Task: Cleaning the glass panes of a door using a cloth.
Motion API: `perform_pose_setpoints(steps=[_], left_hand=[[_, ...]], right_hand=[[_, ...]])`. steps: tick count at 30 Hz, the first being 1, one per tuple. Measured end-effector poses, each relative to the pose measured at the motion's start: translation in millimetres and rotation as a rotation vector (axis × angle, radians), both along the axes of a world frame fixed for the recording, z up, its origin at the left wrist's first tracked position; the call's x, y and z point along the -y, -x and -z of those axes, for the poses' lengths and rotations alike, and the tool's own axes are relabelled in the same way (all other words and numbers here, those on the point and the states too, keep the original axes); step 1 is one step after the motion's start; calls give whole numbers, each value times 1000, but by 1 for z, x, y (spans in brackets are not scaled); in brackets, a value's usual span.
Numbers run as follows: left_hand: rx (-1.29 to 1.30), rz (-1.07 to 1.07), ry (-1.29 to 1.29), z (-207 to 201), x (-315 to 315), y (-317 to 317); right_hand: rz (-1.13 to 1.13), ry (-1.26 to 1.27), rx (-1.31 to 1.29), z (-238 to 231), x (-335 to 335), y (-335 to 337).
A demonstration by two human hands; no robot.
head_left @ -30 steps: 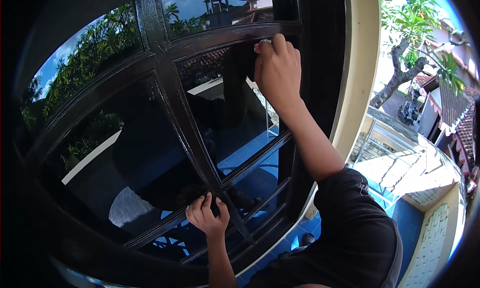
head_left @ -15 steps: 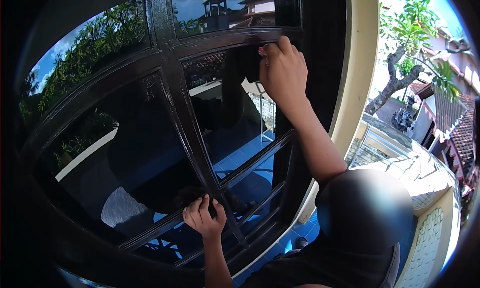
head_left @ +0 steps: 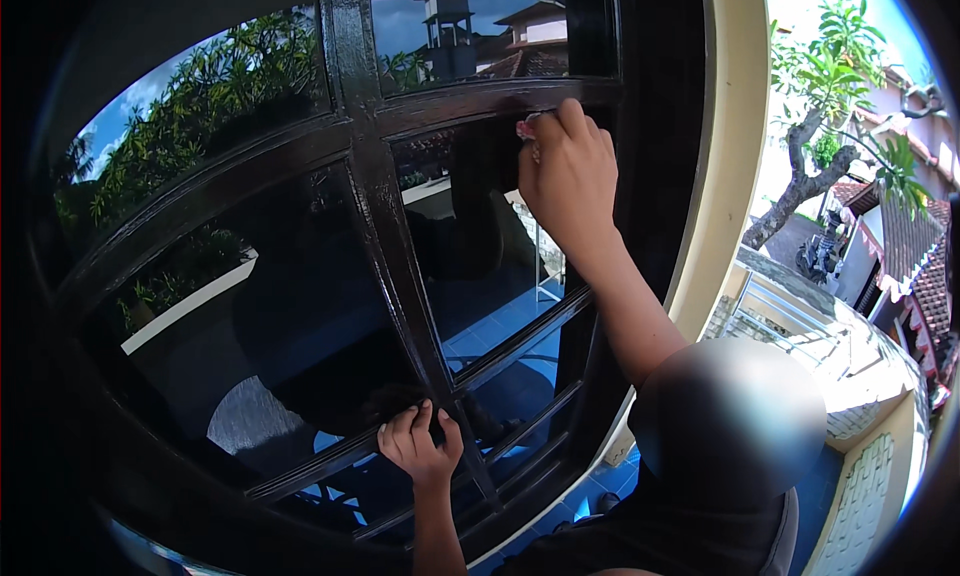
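A dark brown wooden window frame [head_left: 365, 206] with glossy bars divides several dark, reflecting glass panes [head_left: 480, 276]. High on the right, my right hand [head_left: 572, 171] is closed around a small crumpled pink cloth [head_left: 526, 127]. Its fingertips are at the horizontal bar along the top edge of the middle right pane. Most of the cloth is hidden behind the fingers. Lower down, my left hand [head_left: 422, 448] rests against the frame near a crossing of bars, fingers apart and slightly bent, with nothing seen in it.
A cream wall edge [head_left: 712, 166] borders the window on the right. Beyond it are a metal railing [head_left: 785, 311], a tree [head_left: 815, 166] and tiled roofs. Blue floor tiles [head_left: 610, 476] show below. A blurred round patch covers part of the view beside my right arm.
The whole view has shifted, so the frame sits slightly lower and further right. Against the frame, my right hand with the cloth has slid a little left along the bar. The left hand stays put.
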State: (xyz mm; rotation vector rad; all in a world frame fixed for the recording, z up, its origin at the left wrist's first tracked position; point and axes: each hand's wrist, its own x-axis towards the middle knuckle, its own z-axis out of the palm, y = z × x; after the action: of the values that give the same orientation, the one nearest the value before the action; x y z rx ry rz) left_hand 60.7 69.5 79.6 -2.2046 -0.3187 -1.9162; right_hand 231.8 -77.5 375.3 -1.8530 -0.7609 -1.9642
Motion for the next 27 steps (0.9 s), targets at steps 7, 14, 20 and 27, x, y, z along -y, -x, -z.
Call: perform_pose_setpoints(steps=[7,14,20,27], left_hand=[[-6,20,-5,2,-3,-2],[-5,11,8,0,0,0],[-23,13,5,-3,-1,2],[0,15,9,-2,2,-3]], right_hand=[[-168,-40,-26,-7,4,-4],[-140,1,38,9,-17,14],[-139,-50,-54,1,-1,-1],[-251,4,72,8,-20,21]])
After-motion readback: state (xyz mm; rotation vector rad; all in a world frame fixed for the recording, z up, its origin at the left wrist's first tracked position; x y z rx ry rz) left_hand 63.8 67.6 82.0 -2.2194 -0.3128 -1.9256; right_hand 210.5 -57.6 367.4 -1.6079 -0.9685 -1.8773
